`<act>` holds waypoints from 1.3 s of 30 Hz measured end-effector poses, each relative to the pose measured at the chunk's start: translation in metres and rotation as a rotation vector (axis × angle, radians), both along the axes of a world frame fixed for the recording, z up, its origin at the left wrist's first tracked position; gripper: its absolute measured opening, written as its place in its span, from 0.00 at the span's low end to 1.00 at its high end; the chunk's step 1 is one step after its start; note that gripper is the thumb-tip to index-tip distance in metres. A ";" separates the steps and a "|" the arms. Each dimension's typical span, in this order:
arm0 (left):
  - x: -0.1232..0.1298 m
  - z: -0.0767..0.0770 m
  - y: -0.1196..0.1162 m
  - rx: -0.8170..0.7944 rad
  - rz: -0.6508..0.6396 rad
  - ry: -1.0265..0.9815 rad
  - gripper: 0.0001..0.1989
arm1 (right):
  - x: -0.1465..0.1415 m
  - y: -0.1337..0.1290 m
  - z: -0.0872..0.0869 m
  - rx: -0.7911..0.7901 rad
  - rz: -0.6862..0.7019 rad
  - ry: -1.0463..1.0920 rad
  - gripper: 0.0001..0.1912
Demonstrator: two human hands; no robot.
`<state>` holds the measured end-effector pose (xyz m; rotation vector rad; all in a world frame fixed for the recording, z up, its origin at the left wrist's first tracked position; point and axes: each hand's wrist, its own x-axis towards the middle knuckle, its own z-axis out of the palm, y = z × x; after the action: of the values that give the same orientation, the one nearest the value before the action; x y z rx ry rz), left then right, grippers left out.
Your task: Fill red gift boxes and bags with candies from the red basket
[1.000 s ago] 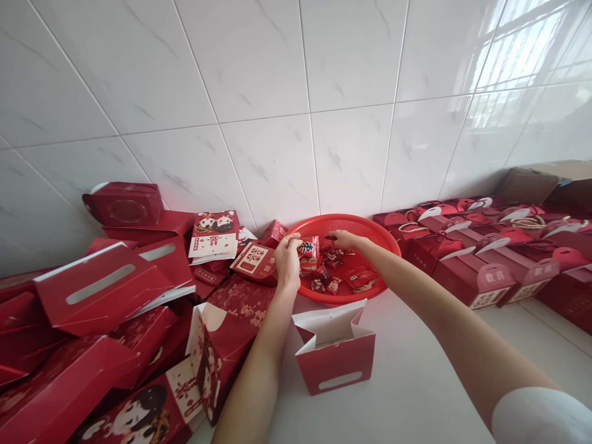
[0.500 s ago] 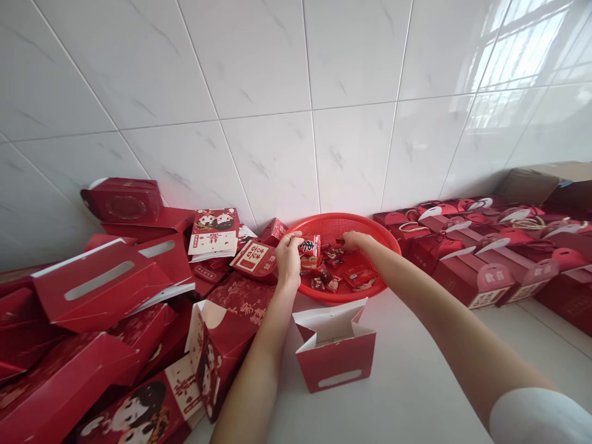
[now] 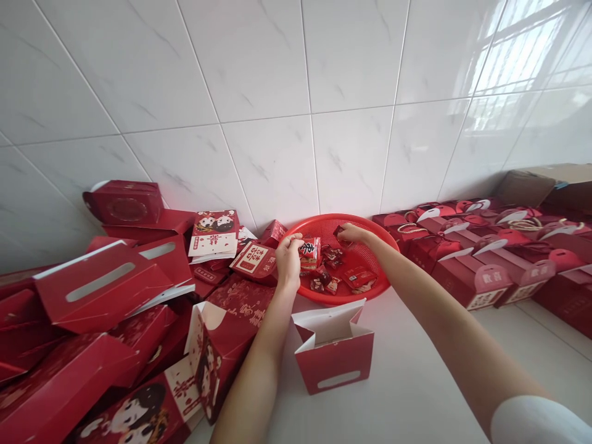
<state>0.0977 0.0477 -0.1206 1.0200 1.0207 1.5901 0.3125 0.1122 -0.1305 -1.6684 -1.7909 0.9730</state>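
Left hand (image 3: 289, 262) pinches a red candy packet (image 3: 309, 253) over a red plastic basket (image 3: 385, 259); right hand (image 3: 356, 233) grips a small dark-red wrapped candy (image 3: 340, 232) above it. More candies (image 3: 330, 277) lie in the basket. Open red gift box (image 3: 333, 364) stands on white counter (image 3: 416, 376) just below. Flat-folded red boxes (image 3: 99, 290) pile left, handled red gift boxes (image 3: 472, 277) line right.

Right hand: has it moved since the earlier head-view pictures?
Yes. The right hand has moved rightward in view and slightly up, judged against the red plastic basket, whose rim stays about where it was.
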 end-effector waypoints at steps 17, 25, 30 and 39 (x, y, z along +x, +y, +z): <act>0.004 0.003 -0.003 0.030 0.020 0.051 0.08 | -0.015 0.005 0.001 -0.032 0.088 -0.013 0.08; 0.004 0.003 -0.004 0.044 0.014 0.066 0.07 | -0.051 -0.010 -0.004 0.077 0.228 -0.381 0.15; 0.004 0.000 -0.003 0.048 0.011 0.063 0.08 | -0.058 -0.014 0.005 0.087 0.259 -0.444 0.09; -0.001 -0.002 0.004 0.033 0.018 0.079 0.06 | -0.033 -0.041 0.044 -0.314 0.447 -0.324 0.07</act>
<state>0.0964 0.0513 -0.1226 1.1068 1.0624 1.5968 0.2792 0.0708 -0.0868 -1.7198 -2.4010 1.2848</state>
